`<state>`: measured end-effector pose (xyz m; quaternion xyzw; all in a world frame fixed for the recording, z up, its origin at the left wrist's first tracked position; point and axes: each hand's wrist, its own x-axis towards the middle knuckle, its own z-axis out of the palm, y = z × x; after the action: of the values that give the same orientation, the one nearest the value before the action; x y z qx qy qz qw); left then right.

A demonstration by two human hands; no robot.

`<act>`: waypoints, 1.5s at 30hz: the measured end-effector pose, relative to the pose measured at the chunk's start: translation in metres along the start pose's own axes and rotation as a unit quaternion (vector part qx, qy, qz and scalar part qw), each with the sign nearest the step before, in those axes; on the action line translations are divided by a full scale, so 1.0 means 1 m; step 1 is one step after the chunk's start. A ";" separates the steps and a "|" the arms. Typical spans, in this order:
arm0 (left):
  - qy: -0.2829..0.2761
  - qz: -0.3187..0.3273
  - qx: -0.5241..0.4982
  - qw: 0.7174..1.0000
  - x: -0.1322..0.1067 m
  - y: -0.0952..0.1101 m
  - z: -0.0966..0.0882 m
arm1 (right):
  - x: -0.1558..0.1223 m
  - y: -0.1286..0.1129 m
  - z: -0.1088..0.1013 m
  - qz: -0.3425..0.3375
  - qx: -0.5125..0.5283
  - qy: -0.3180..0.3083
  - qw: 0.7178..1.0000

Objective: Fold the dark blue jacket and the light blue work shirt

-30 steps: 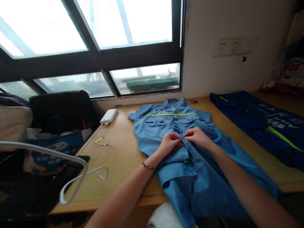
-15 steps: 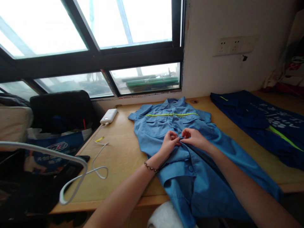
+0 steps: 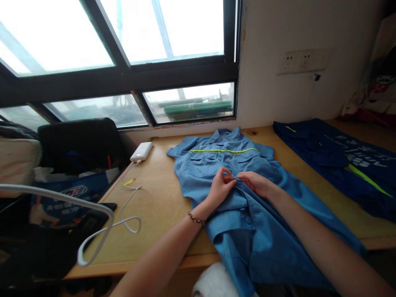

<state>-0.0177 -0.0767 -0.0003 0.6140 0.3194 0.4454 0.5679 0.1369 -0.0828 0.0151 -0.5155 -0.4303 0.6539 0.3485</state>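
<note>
A light blue work shirt (image 3: 247,222) with a yellow-green chest stripe lies front up on the wooden table (image 3: 157,202), its hem hanging over the near edge. My left hand (image 3: 221,187) pinches the front placket at mid-chest. My right hand (image 3: 253,183) grips the opposite edge of the placket, fingertips touching the left hand's. Both hands are closed on the fabric. A beaded bracelet sits on my left wrist.
A white power bank (image 3: 141,151) with a looping white cable (image 3: 128,208) lies left of the shirt. A dark blue garment (image 3: 337,159) lies at the right. A black chair and bags (image 3: 77,165) stand at the left, below the window. Wall sockets (image 3: 301,61) sit above.
Both hands have shifted slightly up the shirt front and pinched closer together on the placket. The shirt has barely moved.
</note>
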 end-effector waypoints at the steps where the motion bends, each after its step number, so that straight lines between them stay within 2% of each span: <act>1: 0.005 0.002 0.023 1.000 0.000 -0.002 -0.001 | 0.001 0.001 0.000 -0.004 -0.011 0.015 1.000; 3: 0.014 0.000 0.060 0.998 0.001 -0.006 -0.003 | 0.003 0.000 -0.001 -0.043 -0.057 0.068 0.995; 5: 0.013 -0.004 0.079 0.997 0.004 -0.009 -0.004 | 0.001 -0.004 0.000 -0.111 -0.138 0.133 0.975; 8: 0.012 0.001 0.100 0.995 0.013 -0.013 -0.008 | -0.007 -0.012 0.006 -0.171 -0.283 0.156 0.931; 10: 0.030 0.012 0.121 0.992 0.024 -0.015 -0.015 | -0.014 -0.013 0.015 -0.173 -0.416 0.172 0.876; 13: 0.070 0.019 0.144 0.987 0.049 -0.018 -0.031 | -0.023 -0.008 0.031 -0.169 -0.579 0.241 0.760; 14: 0.079 0.018 0.149 0.986 0.058 -0.019 -0.036 | -0.024 -0.004 0.035 -0.173 -0.601 0.254 0.738; 15: 0.084 0.018 0.152 0.985 0.067 -0.020 -0.041 | -0.023 -0.001 0.039 -0.184 -0.608 0.260 0.727; 18: 0.077 0.023 0.161 0.984 0.089 -0.025 -0.051 | -0.017 0.010 0.040 -0.235 -0.580 0.272 0.731; 20: 0.062 0.013 0.164 0.984 0.095 -0.025 -0.054 | -0.011 0.013 0.032 -0.252 -0.544 0.279 0.750; 22: 0.060 -0.019 0.163 0.985 0.093 -0.020 -0.055 | -0.005 0.013 0.020 -0.250 -0.501 0.275 0.782; 24: 0.071 -0.032 0.179 0.981 0.081 -0.007 -0.053 | 0.000 0.009 0.007 -0.238 -0.451 0.270 0.817; 25: 0.078 -0.018 0.199 0.977 0.072 0.001 -0.051 | 0.001 0.007 0.002 -0.231 -0.427 0.270 0.832; 27: 0.073 0.044 0.252 0.964 0.050 0.018 -0.044 | 0.002 0.001 -0.005 -0.217 -0.391 0.268 0.853; 29: 0.031 0.090 0.291 0.952 0.028 0.031 -0.034 | -0.002 -0.003 -0.004 -0.222 -0.388 0.244 0.861; 31: -0.007 0.104 0.327 0.939 0.010 0.033 -0.024 | -0.009 -0.006 0.002 -0.247 -0.423 0.210 0.846; 33: -0.019 0.107 0.367 0.924 0.000 0.026 -0.017 | -0.017 -0.006 0.011 -0.267 -0.483 0.197 0.810; 35: -0.019 0.108 0.394 0.912 -0.004 0.016 -0.015 | -0.024 -0.004 0.019 -0.258 -0.548 0.203 0.769; 37: -0.024 0.106 0.405 0.908 -0.003 0.009 -0.017 | -0.028 -0.001 0.025 -0.229 -0.597 0.207 0.740; 42: -0.043 0.102 0.441 0.891 -0.003 0.009 -0.023 | -0.031 0.003 0.029 -0.169 -0.655 0.234 0.699; 45: -0.051 0.103 0.470 0.875 -0.006 0.011 -0.022 | -0.033 0.006 0.029 -0.147 -0.676 0.223 0.686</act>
<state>-0.0414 -0.0746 0.0086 0.8599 0.3970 0.2665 0.1786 0.1163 -0.1208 0.0253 -0.6722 -0.7357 -0.0088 0.0831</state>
